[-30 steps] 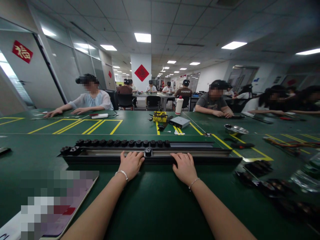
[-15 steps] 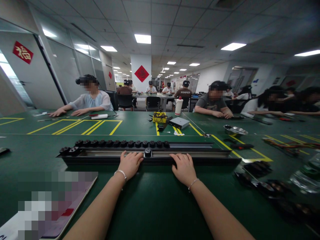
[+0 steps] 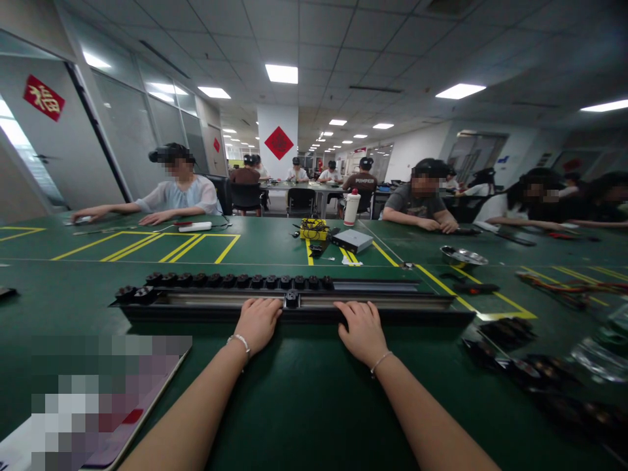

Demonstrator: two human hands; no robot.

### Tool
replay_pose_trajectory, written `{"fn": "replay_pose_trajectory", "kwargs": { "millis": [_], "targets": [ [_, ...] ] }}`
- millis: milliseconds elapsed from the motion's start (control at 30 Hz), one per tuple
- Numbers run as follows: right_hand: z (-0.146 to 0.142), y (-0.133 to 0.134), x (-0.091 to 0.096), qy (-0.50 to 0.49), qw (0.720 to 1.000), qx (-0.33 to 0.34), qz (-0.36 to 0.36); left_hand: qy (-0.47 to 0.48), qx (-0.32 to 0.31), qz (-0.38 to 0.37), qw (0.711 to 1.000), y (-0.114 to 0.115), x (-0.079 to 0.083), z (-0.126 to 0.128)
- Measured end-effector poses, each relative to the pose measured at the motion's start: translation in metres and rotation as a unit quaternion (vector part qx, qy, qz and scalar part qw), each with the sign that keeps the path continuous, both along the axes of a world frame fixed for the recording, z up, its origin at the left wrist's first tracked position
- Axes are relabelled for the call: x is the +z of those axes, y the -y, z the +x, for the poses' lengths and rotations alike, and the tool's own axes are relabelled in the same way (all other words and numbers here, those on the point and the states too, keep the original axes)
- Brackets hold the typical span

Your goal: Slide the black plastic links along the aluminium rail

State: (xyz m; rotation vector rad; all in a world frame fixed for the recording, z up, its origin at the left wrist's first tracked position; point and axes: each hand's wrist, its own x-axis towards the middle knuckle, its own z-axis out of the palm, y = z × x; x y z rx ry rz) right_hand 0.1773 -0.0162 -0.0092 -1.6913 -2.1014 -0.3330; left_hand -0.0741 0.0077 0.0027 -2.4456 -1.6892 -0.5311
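Observation:
A long black rail (image 3: 309, 317) with a silvery channel lies crosswise in front of me. My left hand (image 3: 258, 322) is closed over its near wall, left of the middle, fingertips bent into the channel. Further right, my right hand (image 3: 362, 330) grips the same wall, its thumb pointing left. Between the hands, nearer the left one, a small black module (image 3: 292, 299) that looks like a socket sits in the channel. Two similar modules (image 3: 145, 294) are at the rail's left end. Behind runs a second rail (image 3: 375, 286) with a row of black modules (image 3: 243, 281) along its left part.
A pixelated flat item (image 3: 142, 405) lies at left front. Black parts (image 3: 530, 369) and a clear bottle (image 3: 606, 347) are at right. Farther back are a metal bowl (image 3: 464, 256), a grey box (image 3: 352, 240) and a yellow basket (image 3: 314, 229). Co-workers sit across the green table (image 3: 294, 405).
The fingers of my left hand have drawn closer together on the rail. My right hand stays put. A co-worker at the far left has reached an arm farther left.

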Motion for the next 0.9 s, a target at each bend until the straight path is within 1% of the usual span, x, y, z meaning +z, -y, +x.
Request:
{"fn": "replay_pose_trajectory", "kwargs": {
  "millis": [300,633,900],
  "targets": [
    [0.0002,0.0003,0.0,-0.008,1.0,0.003,0.002,-0.004,0.0,0.006,1.0,-0.0004,0.0001,0.0003],
    [0.0007,-0.0014,-0.0017,-0.003,1.0,0.003,0.005,-0.017,0.005,-0.005,1.0,0.0022,0.0046,0.0034],
    [0.0004,-0.0002,0.0001,0.005,1.0,-0.002,-0.001,-0.016,-0.004,0.004,1.0,0.0003,0.0024,0.0013]
  ]
}}
